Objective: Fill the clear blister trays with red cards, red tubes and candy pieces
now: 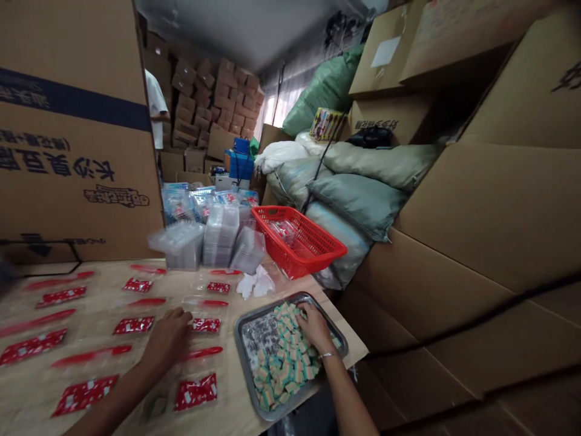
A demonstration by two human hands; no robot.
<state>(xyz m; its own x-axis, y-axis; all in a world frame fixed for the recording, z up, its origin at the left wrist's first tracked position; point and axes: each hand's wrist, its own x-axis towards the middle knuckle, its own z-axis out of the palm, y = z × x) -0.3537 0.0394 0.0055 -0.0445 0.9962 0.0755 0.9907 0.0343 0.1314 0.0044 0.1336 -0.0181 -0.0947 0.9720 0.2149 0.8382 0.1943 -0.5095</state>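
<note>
My right hand (315, 327) reaches into a grey metal tray (251, 392), its bent fingertips down among small tan-and-teal blocks (285, 360). Whatever is between those fingertips is hidden. On the table to the left, my left hand (171, 332) is curled beside a red patterned packet (206, 325); the back of the hand covers what its fingers grip. Clear plastic trays lie in rows around it, each with a red packet and a long red knife-shaped piece (203, 352). A small dark square piece (155, 406) lies under clear plastic near my left forearm.
Stacks of clear plastic shells (221, 235) stand at the table's back, beside crumpled white paper (255, 283) and a red basket (313, 260) holding packs. A large carton (72, 200) rises at the left. Stuffed sacks (358, 197) and more cartons (481, 212) crowd the right.
</note>
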